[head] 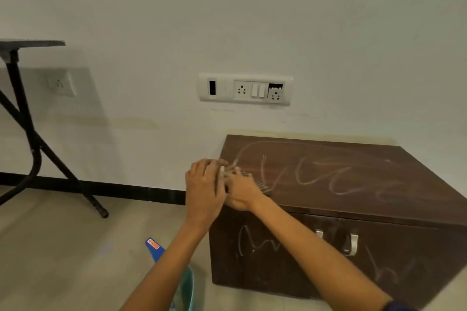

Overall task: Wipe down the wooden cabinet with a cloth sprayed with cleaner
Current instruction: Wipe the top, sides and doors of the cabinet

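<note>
Dark wood cabinet [353,184], chalk-scrawled, low against wall. Checked cloth [249,179] bunched at top's near-left corner, clasped between left hand [204,189] and right hand [243,193], probably to fold a wiping pad.

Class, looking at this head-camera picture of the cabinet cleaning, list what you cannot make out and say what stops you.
- Cloth: mostly covered by the left hand and right hand; only a blurred checked edge shows.
- Blue-handled item on the floor: crossed by the left forearm, label too small to read.
- Wooden cabinet: right end cut off by the frame edge.
- Spray cleaner: not in view.
</note>
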